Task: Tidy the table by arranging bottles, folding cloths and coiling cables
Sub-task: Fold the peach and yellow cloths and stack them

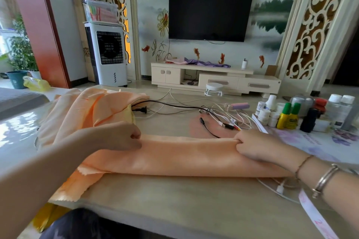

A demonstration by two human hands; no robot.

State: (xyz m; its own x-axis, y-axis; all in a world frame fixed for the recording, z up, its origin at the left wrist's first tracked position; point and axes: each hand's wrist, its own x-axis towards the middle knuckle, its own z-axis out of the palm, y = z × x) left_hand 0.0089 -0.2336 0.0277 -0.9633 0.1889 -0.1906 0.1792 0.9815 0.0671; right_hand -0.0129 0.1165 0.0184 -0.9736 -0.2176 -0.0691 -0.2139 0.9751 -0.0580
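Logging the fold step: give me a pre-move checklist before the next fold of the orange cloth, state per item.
1. Left hand grips the orange cloth: ok.
2. Right hand grips the cloth's far edge: ok.
3. Folded band lies flat between the hands: ok.
4. Rest of the cloth straightened: not ok, bunched at left and hanging over the table edge.
5. Cables clear of the cloth: not ok, the black cable meets its far edge and a white cable runs under its right end.
6. Bottles clear: ok.
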